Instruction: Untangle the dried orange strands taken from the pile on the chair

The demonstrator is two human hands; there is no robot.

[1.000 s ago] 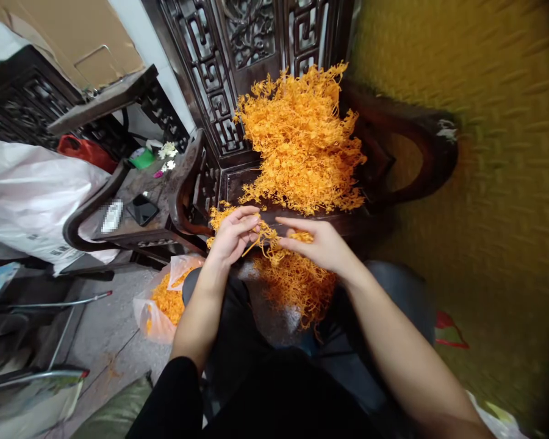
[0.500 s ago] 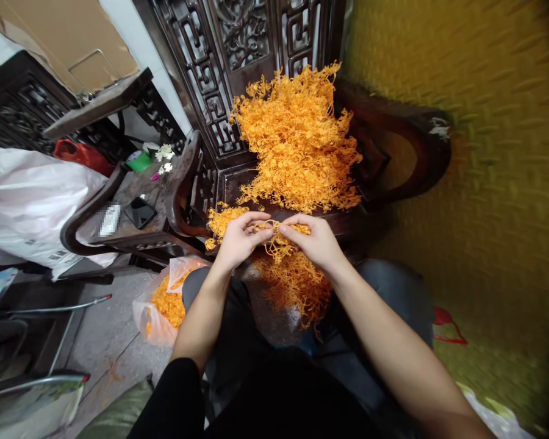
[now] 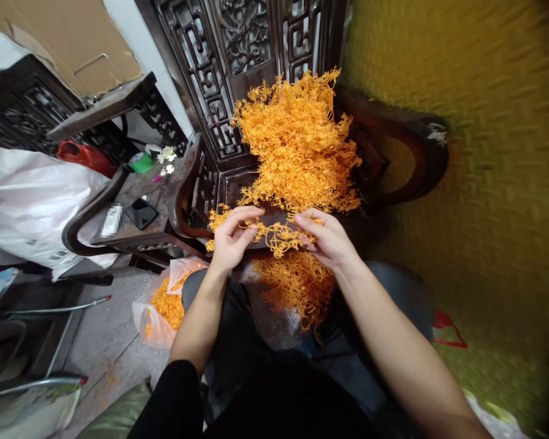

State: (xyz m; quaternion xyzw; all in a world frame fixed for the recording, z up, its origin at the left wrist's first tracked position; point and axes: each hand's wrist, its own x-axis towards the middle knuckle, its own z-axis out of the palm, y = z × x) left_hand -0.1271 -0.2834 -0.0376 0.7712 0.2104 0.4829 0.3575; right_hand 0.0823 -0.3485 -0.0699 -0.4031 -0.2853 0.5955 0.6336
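Between my hands stretches a loose tangle of thin, curly orange strands (image 3: 279, 238); their exact kind I cannot make out. My left hand (image 3: 232, 236) pinches a strand at the left end, thumb close to the forefinger. Closed on the right part of the tangle is my right hand (image 3: 326, 236). Just beyond, a large heap of similar orange strands (image 3: 299, 146) covers much of the dark carved chair (image 3: 233, 186). A smaller orange pile (image 3: 217, 218) lies by my left hand, partly hidden by it. Below the hands, more orange strands (image 3: 297, 283) lie between my knees.
On the floor at left stands a pinkish plastic bag (image 3: 158, 329) with orange pieces inside. A wooden side table (image 3: 158, 192) bears a phone (image 3: 141, 213), a green roll (image 3: 141, 162) and small flowers (image 3: 167, 155). The chair's curved armrest (image 3: 432, 158) juts out at right.
My hands have moved apart, left hand leftward and right hand rightward. The orange tangle is now drawn out between them, mostly on the right hand's side.
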